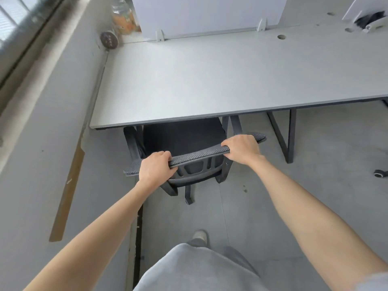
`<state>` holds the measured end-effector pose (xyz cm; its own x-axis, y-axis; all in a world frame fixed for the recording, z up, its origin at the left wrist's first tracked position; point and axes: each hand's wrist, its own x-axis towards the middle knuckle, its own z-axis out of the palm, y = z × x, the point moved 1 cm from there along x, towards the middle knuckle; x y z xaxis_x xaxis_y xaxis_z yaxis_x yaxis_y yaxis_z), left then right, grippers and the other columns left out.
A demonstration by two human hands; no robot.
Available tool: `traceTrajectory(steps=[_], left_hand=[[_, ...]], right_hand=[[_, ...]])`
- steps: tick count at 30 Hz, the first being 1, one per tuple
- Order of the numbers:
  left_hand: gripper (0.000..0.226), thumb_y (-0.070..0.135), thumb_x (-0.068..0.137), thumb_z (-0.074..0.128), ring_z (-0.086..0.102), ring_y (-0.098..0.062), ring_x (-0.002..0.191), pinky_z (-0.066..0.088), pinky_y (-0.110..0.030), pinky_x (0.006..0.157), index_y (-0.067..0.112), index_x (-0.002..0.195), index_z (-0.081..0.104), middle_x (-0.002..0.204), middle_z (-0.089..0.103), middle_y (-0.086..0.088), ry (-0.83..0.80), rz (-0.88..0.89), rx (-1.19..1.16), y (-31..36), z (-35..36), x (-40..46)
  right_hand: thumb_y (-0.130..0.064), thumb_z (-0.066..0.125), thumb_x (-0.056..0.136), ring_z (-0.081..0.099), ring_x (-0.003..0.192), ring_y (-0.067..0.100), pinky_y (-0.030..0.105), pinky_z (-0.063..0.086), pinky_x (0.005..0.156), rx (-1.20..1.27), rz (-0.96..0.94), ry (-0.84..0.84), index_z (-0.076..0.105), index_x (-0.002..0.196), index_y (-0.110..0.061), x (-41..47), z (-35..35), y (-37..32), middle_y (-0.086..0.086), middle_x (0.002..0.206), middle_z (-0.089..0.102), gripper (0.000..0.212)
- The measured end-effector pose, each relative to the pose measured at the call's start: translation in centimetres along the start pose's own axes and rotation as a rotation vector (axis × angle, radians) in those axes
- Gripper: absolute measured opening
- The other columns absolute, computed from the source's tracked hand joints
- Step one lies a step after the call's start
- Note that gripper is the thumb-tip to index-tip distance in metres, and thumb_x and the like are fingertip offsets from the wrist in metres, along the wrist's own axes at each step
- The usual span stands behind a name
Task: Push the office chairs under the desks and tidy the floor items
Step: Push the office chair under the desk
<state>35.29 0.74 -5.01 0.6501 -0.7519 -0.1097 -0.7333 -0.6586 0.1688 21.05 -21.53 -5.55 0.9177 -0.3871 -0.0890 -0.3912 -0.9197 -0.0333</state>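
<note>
Head view: left hand (156, 168) and right hand (241, 148) each curl around the office chair (195, 156) backrest's top edge, which runs left-right; its seat already sits beneath the bench (210, 80), straight ahead.

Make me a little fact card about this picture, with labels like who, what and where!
left hand: grips the chair back's top edge
right hand: grips the same edge, further right
chair: black mesh, seat partly under the desk
desk: grey top, dark legs
far corner: glass jar and a round lid
floor: a wooden strip by the wall
</note>
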Motion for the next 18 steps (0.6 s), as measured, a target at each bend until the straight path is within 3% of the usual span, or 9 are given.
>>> traceTrajectory(steps=[18], left_hand=[[0.022,0.034,0.081,0.062,0.057,-0.018,0.089,0.052,-0.033,0.070,0.019,0.097,0.061,0.094,0.066,0.002,0.074,-0.203,-0.048,0.8,0.2,4.1]], right_hand=[[-0.039,0.056,0.086,0.062,0.100,0.020,0.027,0.043,0.069,0.039,-0.119,-0.014,0.061,0.118,-0.031,6.6,-0.9,2.5,-0.004,0.105,0.070,0.034]])
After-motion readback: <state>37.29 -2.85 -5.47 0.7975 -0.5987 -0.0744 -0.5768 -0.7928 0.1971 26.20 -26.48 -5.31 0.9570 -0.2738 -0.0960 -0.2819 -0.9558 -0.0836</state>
